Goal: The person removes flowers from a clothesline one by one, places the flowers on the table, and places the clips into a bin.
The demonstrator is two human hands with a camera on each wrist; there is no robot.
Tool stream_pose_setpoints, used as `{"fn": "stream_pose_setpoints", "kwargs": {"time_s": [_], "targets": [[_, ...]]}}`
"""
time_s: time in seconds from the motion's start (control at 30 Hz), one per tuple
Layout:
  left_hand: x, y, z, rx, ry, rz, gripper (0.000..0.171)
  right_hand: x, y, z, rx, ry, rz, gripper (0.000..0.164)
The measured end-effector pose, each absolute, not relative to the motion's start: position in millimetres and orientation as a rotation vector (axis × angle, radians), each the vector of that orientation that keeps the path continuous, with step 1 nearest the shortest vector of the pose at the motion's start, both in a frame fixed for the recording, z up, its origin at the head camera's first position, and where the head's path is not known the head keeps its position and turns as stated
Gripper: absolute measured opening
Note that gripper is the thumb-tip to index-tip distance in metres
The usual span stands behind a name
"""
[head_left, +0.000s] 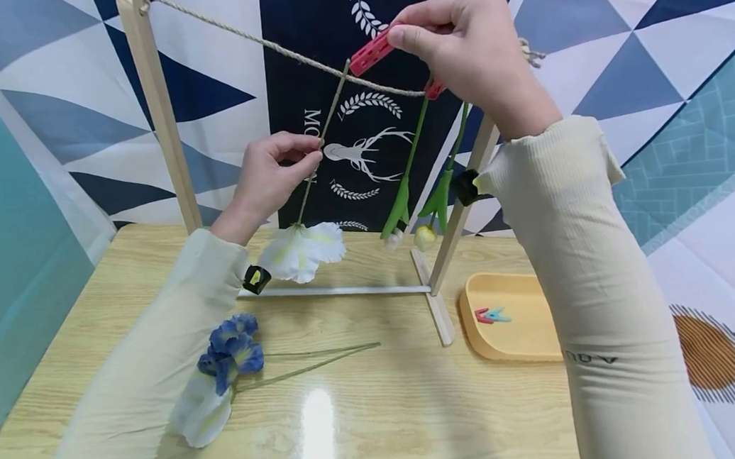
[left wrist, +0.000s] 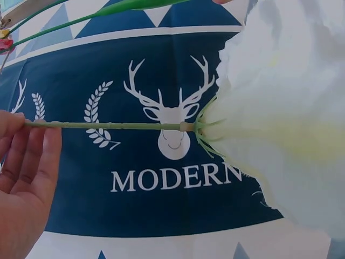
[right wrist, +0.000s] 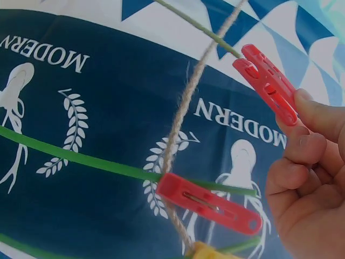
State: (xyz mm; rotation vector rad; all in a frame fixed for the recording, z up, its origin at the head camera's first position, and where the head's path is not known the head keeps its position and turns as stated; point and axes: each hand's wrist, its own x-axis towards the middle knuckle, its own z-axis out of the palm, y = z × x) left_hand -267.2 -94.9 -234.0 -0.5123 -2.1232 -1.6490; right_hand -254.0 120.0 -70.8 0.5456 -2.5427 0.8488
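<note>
My left hand (head_left: 277, 175) pinches the stem of a white artificial flower (head_left: 301, 252), which hangs bloom down. The stem slants up to a twine rope (head_left: 245, 35) and its cut end sticks just above it. Above the rope, my right hand (head_left: 473, 51) grips a red clothespin (head_left: 371, 53) between thumb and fingers, its nose right at the stem's end. Another red clothespin (right wrist: 207, 202) clamps a green stem (right wrist: 91, 159) to the rope, and a yellow clothespin (right wrist: 210, 252) sits beside it. Two tulip-like flowers hang there, one with a pale yellow bud (head_left: 425, 237).
A wooden frame (head_left: 161, 109) carries the rope across the table. On the tabletop (head_left: 380, 413) lie a blue flower (head_left: 231, 349) and a white flower (head_left: 204, 411), partly under my left sleeve. To the right, a yellow tray (head_left: 511, 355) holds small red and blue clothespins (head_left: 491, 315).
</note>
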Motion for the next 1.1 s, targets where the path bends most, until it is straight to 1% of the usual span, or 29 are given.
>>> {"fn": "stream_pose_setpoints", "kwargs": {"time_s": [0.13, 0.3, 0.57, 0.7, 0.83, 1.0, 1.1], "targets": [[-264, -101, -237, -0.589, -2.169, -1.579, 0.020, -245, 136, -70, 0.566, -2.491, 0.957, 0.030], [-258, -106, -243, -0.686, -2.303, -1.469, 0.021, -228, 173, -77, 0.589, -2.431, 1.125, 0.027], [-250, -107, -250, -0.841, -2.555, -1.324, 0.020, -196, 243, -103, 0.475, -2.552, 1.080, 0.029], [-248, -107, -254, -0.942, -2.701, -1.292, 0.020, -187, 282, -128, 0.352, -2.666, 1.030, 0.030], [-247, -109, -263, -0.954, -2.879, -1.324, 0.019, -185, 318, -159, 0.248, -2.813, 0.983, 0.033], [-247, -111, -276, -0.995, -3.017, -1.333, 0.020, -194, 353, -202, 0.147, -3.000, 0.989, 0.041], [-246, -109, -286, -1.034, -3.055, -1.351, 0.021, -203, 371, -230, 0.132, -3.097, 1.026, 0.047]]}}
